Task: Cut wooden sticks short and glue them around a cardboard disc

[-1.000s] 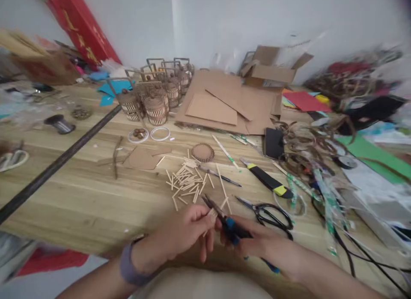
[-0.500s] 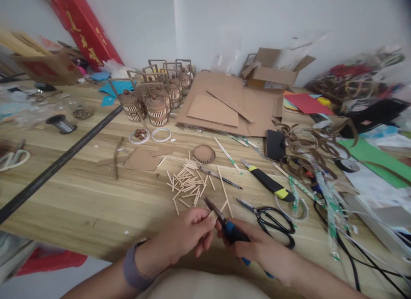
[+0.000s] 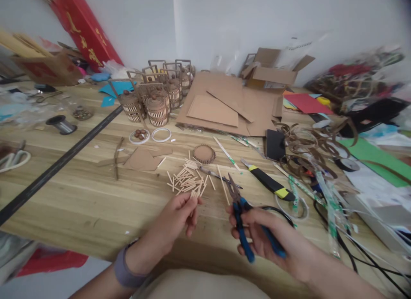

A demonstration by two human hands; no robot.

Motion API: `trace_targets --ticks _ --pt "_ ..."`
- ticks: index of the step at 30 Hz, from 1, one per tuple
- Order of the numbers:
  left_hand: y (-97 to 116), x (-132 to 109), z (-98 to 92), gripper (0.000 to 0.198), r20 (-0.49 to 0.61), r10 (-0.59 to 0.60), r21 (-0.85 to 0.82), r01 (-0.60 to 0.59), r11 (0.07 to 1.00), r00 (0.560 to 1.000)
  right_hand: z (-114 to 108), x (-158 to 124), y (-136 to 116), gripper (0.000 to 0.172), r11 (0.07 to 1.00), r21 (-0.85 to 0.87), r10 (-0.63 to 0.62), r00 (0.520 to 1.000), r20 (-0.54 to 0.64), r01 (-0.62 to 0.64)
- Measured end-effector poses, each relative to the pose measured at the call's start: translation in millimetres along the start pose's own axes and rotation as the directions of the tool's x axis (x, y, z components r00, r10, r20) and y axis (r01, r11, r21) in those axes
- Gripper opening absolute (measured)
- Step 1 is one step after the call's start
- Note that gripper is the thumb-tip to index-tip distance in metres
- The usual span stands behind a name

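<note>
Near the worktop's front edge (image 3: 86, 226), our left hand (image 3: 175, 215) pinched wooden sticks (image 3: 194, 195), right hand (image 3: 276, 224) gripped parted long-nose pliers (image 3: 236, 200); probably trimming, next needing release.

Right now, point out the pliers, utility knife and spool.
Pliers (image 3: 236, 197), head view: metal near the pivot.
Utility knife (image 3: 267, 179), head view: black handle.
Spool (image 3: 63, 125), head view: middle section between dark flanges.

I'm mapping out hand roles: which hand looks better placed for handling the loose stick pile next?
Probably the left hand: it is at the near edge of the stick pile, while the right hand holds the blue-handled pliers.
</note>
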State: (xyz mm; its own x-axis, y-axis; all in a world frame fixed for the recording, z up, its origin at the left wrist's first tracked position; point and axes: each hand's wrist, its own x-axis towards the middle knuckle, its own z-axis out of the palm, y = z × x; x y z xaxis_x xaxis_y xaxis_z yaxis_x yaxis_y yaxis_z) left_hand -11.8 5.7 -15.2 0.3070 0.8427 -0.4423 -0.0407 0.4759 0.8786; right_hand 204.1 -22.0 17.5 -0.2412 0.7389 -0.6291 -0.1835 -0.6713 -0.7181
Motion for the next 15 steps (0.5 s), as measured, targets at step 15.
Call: trace_targets --ticks 15 --pt "-5.9 -5.8 7.7 0.028 0.300 0.221 0.750 -0.372 0.547 0.928 -2.1 21.7 16.4 0.025 -0.046 -0.902 -0.542 0.747 0.384 0.430"
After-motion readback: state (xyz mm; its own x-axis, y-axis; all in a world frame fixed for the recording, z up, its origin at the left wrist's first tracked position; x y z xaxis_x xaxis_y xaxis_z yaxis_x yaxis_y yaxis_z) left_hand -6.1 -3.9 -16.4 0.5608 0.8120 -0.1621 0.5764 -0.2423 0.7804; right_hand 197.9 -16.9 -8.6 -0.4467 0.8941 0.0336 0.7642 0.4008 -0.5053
